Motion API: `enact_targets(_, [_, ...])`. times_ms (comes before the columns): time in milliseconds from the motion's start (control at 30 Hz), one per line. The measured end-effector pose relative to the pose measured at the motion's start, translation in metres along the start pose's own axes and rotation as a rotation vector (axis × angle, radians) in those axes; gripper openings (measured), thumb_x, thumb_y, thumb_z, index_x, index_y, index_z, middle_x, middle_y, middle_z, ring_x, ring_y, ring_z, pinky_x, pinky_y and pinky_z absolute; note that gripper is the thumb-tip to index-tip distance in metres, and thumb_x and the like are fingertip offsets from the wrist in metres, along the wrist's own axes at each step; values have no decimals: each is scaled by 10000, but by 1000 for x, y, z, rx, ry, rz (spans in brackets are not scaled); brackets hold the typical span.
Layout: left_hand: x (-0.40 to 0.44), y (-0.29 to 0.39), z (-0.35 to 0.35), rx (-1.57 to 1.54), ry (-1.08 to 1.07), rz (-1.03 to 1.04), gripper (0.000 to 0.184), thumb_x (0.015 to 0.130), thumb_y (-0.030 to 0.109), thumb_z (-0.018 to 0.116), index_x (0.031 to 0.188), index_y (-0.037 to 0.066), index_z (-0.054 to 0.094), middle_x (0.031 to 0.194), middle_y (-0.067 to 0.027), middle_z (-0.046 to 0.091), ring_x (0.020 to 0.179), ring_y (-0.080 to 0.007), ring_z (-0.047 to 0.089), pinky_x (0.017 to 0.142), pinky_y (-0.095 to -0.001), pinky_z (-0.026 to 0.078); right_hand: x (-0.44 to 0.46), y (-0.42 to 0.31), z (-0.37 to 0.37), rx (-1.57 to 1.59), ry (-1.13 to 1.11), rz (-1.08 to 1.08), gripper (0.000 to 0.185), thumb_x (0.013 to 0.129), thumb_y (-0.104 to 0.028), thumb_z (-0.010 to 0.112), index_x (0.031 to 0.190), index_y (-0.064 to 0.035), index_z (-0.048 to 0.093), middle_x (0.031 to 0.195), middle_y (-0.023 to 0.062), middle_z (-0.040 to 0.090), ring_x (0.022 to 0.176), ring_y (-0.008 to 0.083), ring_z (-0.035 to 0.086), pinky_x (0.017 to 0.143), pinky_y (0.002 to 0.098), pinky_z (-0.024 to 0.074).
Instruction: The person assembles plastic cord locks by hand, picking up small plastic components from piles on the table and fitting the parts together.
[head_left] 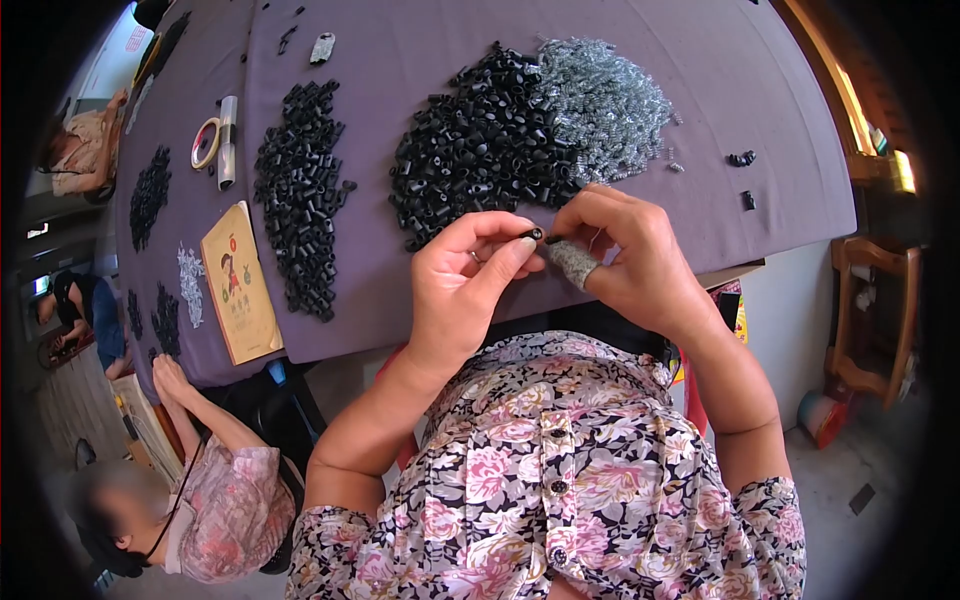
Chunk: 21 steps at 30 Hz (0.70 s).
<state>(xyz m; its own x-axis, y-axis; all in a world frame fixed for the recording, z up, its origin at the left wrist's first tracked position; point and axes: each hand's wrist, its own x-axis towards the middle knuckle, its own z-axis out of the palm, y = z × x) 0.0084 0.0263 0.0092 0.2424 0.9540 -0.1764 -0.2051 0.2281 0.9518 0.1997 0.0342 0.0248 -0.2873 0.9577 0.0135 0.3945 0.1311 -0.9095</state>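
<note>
Pinching a small black hollow tube, the L hand has thumb + index tight on it, ctr of frame. R hand just beside, fingers drawn in close, w/ tiny dark bit at the tips; can't tell if gripped. Grey fuzzy wrap on one R digit. Just beyond, upper ctr: big heap of short black tubes, touching heap of shiny silvery coil springs on its R. All on purple-grey cloth-covered desk. Few loose black pcs, upper R. Long pile of black tubes, L of ctr; further L, yellowish booklet w/ cartoon figure, cream tape roll + clear cylindrical roll side by side. Whitish pile, far L. Another person in pinkish patterned top, lower L, hands at desk edge. Brown wooden chair, R edge.
</note>
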Motion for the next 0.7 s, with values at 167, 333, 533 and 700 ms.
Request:
enact_targets(167, [3,-1,2,6,-8,18,133,917,17,616,1045,-20,626,947,-53,667,816,-108,653,748,-223,529,0,2,2,64,3,12,269,635,68,600,899,23,624,765,112,549,660,214,568,605,312,475])
enact_targets(333, [4,-3,2,6,-5,-12,137,917,17,617,1049,-21,625,953,-58,667,817,-110,653,750,-225,530,0,4,0,58,2,19,226,677,52,634,901,19,625,782,103,555,658,199,571,598,302,476])
enact_targets(533, [3,-5,0,-21,-15,-32,149,916,17,619,1058,-29,620,958,-65,668,821,-113,653,759,-230,536,-2,4,-4,87,48,-32,196,730,28,678,921,10,634,801,88,587,688,170,602,597,280,486])
enact_targets(700, [4,-7,1,-21,-31,-36,161,916,15,618,1068,-37,615,964,-70,665,830,-116,650,783,-243,548,-1,3,-4,109,33,-36,216,736,26,697,944,7,644,821,88,620,705,172,635,611,276,498])
